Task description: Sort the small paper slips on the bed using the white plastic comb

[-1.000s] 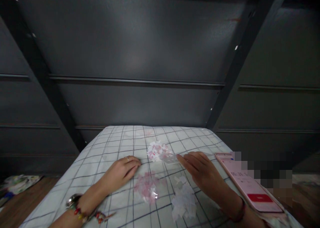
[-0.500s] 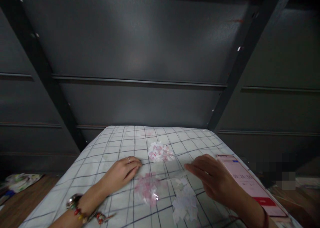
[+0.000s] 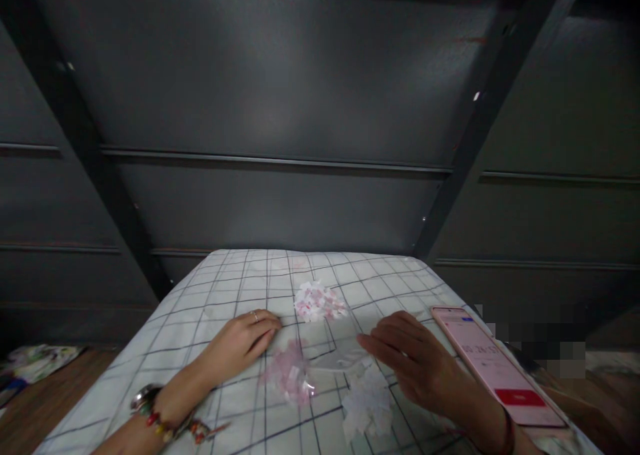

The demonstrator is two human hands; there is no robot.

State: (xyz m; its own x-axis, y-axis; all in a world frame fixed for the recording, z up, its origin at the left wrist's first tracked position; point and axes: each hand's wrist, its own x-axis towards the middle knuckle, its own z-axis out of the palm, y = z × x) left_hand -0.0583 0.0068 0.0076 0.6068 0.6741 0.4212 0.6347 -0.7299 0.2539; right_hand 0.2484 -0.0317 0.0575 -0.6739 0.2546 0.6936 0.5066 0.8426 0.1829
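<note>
My left hand (image 3: 246, 338) rests palm down on the checked cloth, its fingers together and slightly bent, with nothing seen in them. My right hand (image 3: 413, 355) is closed in a pinch at the edge of a clear plastic bag (image 3: 336, 360). The bag stretches left from the fingertips towards some pink pieces (image 3: 289, 368), which lie under or inside shiny plastic; I cannot tell which. Below the right fingertips is a heap of white paper scraps (image 3: 367, 405). Beyond both hands lies a pile of white and pink scraps (image 3: 319, 302).
A phone (image 3: 493, 362) with a running timer lies right of my right hand, along the edge of the checked tablecloth (image 3: 240, 275). A dark metal panel wall (image 3: 280, 205) rises behind the table. Some patterned cloth or plastic (image 3: 43, 362) lies low at the left.
My right hand has shifted slightly left, and the clear plastic by its fingertips has slackened and changed shape. My left hand stays in place.
</note>
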